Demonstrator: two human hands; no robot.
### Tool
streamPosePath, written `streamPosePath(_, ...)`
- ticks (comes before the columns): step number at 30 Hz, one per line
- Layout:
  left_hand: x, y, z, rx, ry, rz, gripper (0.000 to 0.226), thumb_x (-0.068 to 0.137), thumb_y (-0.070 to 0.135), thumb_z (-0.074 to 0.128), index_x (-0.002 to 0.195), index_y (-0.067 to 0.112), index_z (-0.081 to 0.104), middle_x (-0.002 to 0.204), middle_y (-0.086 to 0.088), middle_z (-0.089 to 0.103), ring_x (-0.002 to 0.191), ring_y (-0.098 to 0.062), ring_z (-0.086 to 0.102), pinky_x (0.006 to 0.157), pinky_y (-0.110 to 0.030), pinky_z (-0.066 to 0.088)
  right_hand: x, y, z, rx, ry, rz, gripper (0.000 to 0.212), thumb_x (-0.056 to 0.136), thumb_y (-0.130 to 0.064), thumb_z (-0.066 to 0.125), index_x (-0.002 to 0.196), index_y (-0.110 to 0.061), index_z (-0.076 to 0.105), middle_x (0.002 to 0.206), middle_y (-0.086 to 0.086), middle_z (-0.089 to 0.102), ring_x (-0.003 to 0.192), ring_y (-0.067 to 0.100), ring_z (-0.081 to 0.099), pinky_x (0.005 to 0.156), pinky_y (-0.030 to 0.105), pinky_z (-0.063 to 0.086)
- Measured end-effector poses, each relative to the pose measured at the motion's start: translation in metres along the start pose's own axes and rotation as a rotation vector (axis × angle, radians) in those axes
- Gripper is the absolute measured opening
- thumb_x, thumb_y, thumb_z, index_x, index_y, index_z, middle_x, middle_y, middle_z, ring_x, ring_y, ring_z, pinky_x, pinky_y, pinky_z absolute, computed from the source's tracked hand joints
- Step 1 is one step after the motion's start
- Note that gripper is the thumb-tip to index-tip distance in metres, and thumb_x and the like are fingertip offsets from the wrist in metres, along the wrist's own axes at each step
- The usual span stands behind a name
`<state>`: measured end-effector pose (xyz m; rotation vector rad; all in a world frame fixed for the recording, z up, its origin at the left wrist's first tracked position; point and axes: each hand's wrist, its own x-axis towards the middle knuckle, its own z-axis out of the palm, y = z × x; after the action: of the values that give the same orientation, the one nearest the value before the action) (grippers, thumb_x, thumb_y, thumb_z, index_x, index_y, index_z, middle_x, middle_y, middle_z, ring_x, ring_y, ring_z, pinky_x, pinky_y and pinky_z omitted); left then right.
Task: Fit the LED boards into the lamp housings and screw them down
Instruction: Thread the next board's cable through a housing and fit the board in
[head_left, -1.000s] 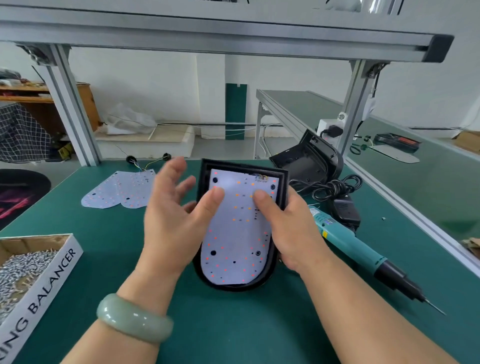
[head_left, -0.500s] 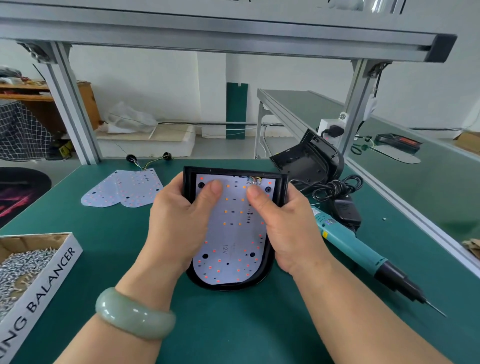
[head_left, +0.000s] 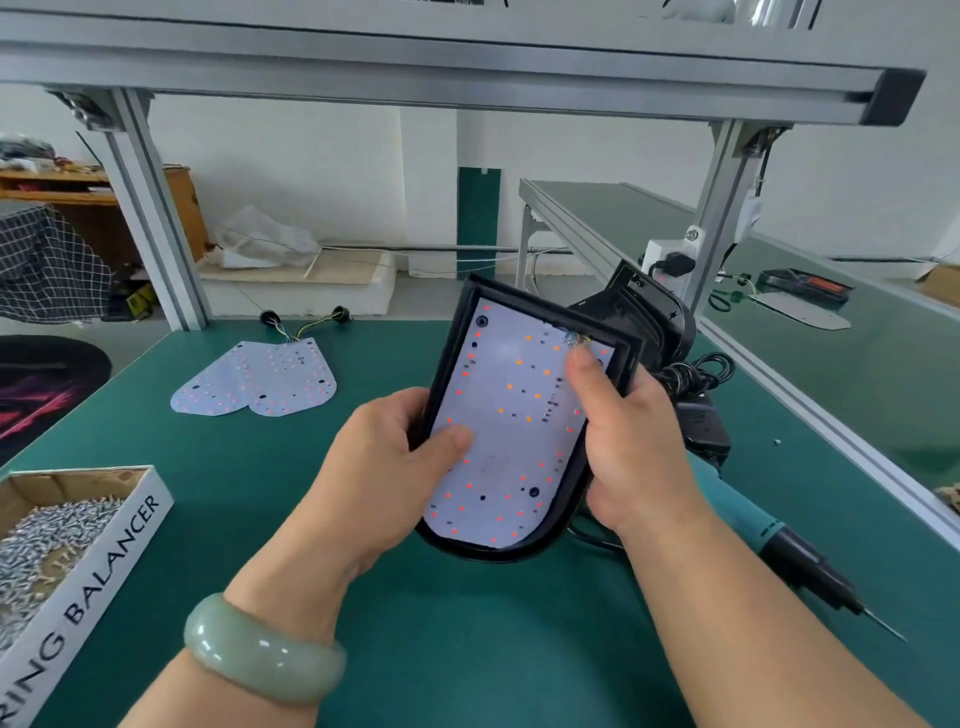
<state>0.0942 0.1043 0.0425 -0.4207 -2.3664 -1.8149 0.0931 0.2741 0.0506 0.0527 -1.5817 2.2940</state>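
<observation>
A black lamp housing is lifted off the green table and tilted up toward me. A white LED board with red and orange dots lies inside it. My left hand grips the housing's left edge, thumb pressing on the board. My right hand grips the right edge, its thumb near the wires at the board's top right corner. Two loose LED boards with wires lie on the table at the back left. A teal electric screwdriver lies to the right.
A cardboard box of screws sits at the left front edge. Another black housing and a coiled black cable with an adapter stand behind my right hand. Aluminium frame posts rise at the table's back corners.
The housing with the board has been raised from flat on the table and tilted up. My left thumb slid down the board; my right thumb moved to the top right corner.
</observation>
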Motion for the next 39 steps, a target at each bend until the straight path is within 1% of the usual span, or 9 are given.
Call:
streamPosePath(3, 0.000, -0.002, 0.005, 0.077, 0.114, 0.038, 0.011, 0.087, 0.016, 0.064, 0.079, 0.024, 0.065, 0.076, 0.019, 0.068, 0.058, 0.002, 0.060, 0.048, -0.006, 0.042, -0.001, 0.002, -0.002, 0.028, -0.023, 0.040, 0.008, 0.094, -0.020, 0.059, 0.098, -0.016, 0.064, 0.097, 0.005, 0.075, 0.092, 0.023, 0.071, 0.079, 0.042, 0.059)
streamPosePath(8, 0.001, -0.001, 0.012, 0.045, 0.089, 0.021, 0.011, 0.087, 0.016, 0.065, 0.084, 0.026, 0.065, 0.078, 0.021, 0.070, 0.064, 0.003, 0.063, 0.052, -0.007, 0.045, -0.001, 0.001, -0.003, -0.021, 0.033, -0.051, 0.006, 0.088, -0.013, 0.065, 0.086, -0.019, 0.066, 0.082, -0.002, 0.075, 0.078, 0.015, 0.071, 0.070, 0.033, 0.059)
streamPosePath(11, 0.000, 0.003, 0.014, -0.029, 0.211, 0.044, 0.011, 0.082, 0.027, 0.070, 0.087, 0.030, 0.061, 0.077, 0.031, 0.067, 0.067, 0.010, 0.062, 0.051, -0.004, 0.043, -0.005, 0.000, 0.003, -0.017, -0.032, -0.075, 0.008, 0.085, -0.011, 0.067, 0.082, -0.018, 0.068, 0.081, 0.001, 0.075, 0.075, 0.016, 0.071, 0.064, 0.029, 0.057)
streamPosePath(21, 0.005, 0.024, 0.009, -0.075, 0.368, 0.166, 0.021, 0.081, 0.037, 0.072, 0.070, 0.052, 0.063, 0.063, 0.028, 0.064, 0.055, 0.005, 0.056, 0.049, -0.012, 0.044, -0.016, -0.002, 0.009, -0.155, -0.200, -0.198, 0.013, 0.086, -0.029, 0.060, 0.085, -0.037, 0.071, 0.089, -0.004, 0.073, 0.084, 0.015, 0.067, 0.079, 0.033, 0.057)
streamPosePath(27, 0.005, 0.020, 0.005, -0.022, 0.331, 0.182, 0.013, 0.084, 0.026, 0.071, 0.075, 0.035, 0.065, 0.070, 0.026, 0.067, 0.060, 0.005, 0.061, 0.051, -0.009, 0.045, -0.014, 0.003, 0.011, -0.343, -0.079, -0.307, 0.011, 0.085, -0.037, 0.058, 0.083, -0.043, 0.067, 0.086, -0.011, 0.072, 0.085, 0.015, 0.067, 0.083, 0.042, 0.055)
streamPosePath(30, 0.006, 0.024, 0.006, 0.044, 0.340, 0.177, 0.019, 0.083, 0.025, 0.071, 0.091, 0.037, 0.059, 0.078, 0.030, 0.066, 0.071, 0.012, 0.059, 0.056, -0.001, 0.040, -0.015, 0.001, 0.010, -0.357, -0.084, -0.301, 0.012, 0.086, -0.037, 0.057, 0.082, -0.041, 0.067, 0.085, -0.015, 0.071, 0.082, 0.007, 0.066, 0.079, 0.030, 0.055)
streamPosePath(32, 0.005, 0.027, 0.008, 0.186, 0.433, 0.233, 0.043, 0.079, 0.027, 0.073, 0.117, 0.032, 0.055, 0.088, 0.022, 0.062, 0.080, 0.007, 0.055, 0.067, 0.002, 0.036, -0.014, 0.001, 0.009, -0.348, 0.010, -0.315, 0.011, 0.087, -0.034, 0.058, 0.080, -0.033, 0.067, 0.081, -0.018, 0.070, 0.076, 0.001, 0.063, 0.072, 0.019, 0.051)
streamPosePath(35, -0.010, 0.034, 0.018, 0.449, 0.490, 0.472, 0.053, 0.078, 0.036, 0.066, 0.123, 0.010, 0.054, 0.107, 0.010, 0.048, 0.097, -0.010, 0.049, 0.087, -0.016, 0.037, -0.013, -0.002, 0.009, -0.221, 0.159, -0.337, 0.005, 0.090, -0.024, 0.060, 0.085, -0.024, 0.063, 0.074, -0.019, 0.066, 0.071, -0.002, 0.058, 0.070, 0.016, 0.047)
streamPosePath(39, -0.027, 0.037, 0.038, 0.263, 0.222, 0.380, 0.081, 0.073, 0.066, 0.050, 0.132, 0.010, 0.048, 0.128, 0.006, 0.051, 0.119, -0.002, 0.048, 0.097, -0.015, 0.039, -0.028, 0.007, 0.022, -0.035, -0.282, -0.209, 0.037, 0.072, -0.026, 0.072, 0.107, -0.031, 0.061, 0.098, -0.011, 0.071, 0.095, 0.008, 0.066, 0.083, 0.030, 0.053)
